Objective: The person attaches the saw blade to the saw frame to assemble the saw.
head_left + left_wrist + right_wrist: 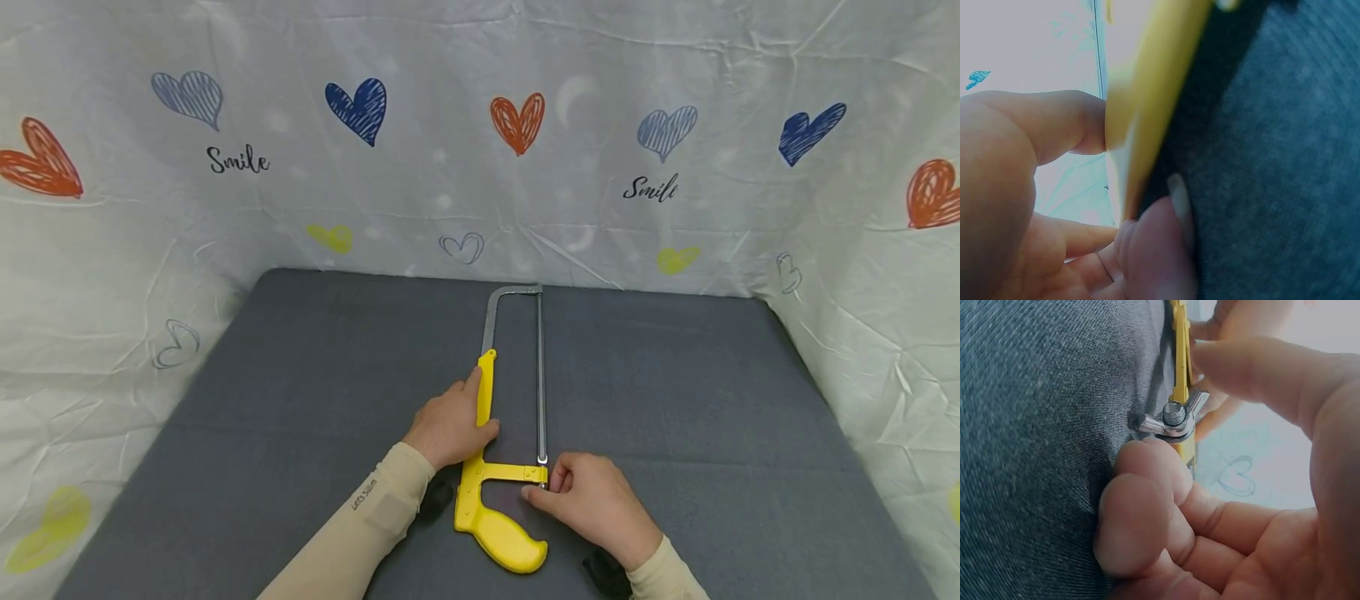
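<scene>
Two bare hands attend to a yellow-and-silver hacksaw lying flat near the middle of a dark grey surface, its handle towards the person and its metal bow by the far edge, before a white backdrop printed with hearts; the left hand is clamped on the yellow spine, thumb on the inner side, fingers on the outer; the right hand is at the near end of the blade, beside the yellow crossbar, its thumb and bent fingers apart about a wing nut rather than pinching it; whether a fingertip touches the nearest wing cannot be told; a threaded end pokes through the nut; the step in hand appears to be work on that wing nut, though which way it is to turn is not shown; done well, it likely asks for the thumb on one wing and a fingertip on the other, pushing evenly so the thread is not strained sideways; short turns, with a fresh hold between them, would probably suit the tight room above the surface; the left hand would do best to press the spine down firmly, so the hacksaw does not swivel with each twist; fingers are best held clear of the blade, which could slip if its tension changes suddenly
</scene>
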Available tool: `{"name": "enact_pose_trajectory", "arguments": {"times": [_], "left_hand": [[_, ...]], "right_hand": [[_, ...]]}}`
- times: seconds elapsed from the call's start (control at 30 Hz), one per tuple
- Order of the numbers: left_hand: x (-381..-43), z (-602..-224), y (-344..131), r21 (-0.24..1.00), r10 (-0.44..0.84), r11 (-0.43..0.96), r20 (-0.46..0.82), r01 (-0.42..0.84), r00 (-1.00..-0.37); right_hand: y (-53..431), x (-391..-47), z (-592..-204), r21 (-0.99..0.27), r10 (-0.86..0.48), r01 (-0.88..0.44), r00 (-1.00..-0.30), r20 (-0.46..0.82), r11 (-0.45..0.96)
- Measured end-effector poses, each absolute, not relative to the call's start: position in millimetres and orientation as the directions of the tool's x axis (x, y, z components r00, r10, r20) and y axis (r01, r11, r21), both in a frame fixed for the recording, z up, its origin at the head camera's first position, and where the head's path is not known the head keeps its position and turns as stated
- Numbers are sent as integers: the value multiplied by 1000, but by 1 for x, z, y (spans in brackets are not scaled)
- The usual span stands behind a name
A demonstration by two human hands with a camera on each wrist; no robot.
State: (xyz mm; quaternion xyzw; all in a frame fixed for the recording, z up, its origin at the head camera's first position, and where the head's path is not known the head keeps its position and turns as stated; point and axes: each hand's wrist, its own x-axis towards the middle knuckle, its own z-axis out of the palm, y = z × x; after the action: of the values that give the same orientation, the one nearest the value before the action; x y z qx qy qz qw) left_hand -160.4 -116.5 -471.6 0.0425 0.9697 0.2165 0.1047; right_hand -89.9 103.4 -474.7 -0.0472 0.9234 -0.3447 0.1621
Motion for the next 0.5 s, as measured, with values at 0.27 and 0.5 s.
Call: {"name": "enact_pose_trajectory", "arguments": {"times": [0.27,0.5], "left_hand": [[-161,-472,-116,428,129,903,-185,38,-974],[-161,-473,-117,433,131,901,-179,41,-975]], "right_hand": [[104,-90,-476,-640,-236,-53,-950,-204,766],[105,-90,-475,-637,-250,-70,-948,-197,767]]}}
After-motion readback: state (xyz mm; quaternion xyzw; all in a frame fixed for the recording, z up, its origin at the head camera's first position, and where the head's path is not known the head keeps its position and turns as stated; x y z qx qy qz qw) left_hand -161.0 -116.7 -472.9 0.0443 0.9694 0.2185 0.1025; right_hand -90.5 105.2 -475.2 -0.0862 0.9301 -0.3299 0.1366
